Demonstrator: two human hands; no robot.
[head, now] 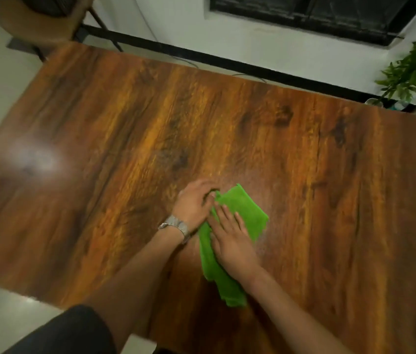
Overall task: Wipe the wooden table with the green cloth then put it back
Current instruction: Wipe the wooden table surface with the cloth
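My feed is dim and warm-toned, soft all over with motion blur. A pale glare patch sits on the wooden table at left. The wide lens bends the table's edges, and the plant and chair in the corners smear out of focus.

Person's body: bare forearms; left hand wearing a silver metal link-band wristwatch; right hand unadorned; dark short sleeve on the left upper arm.
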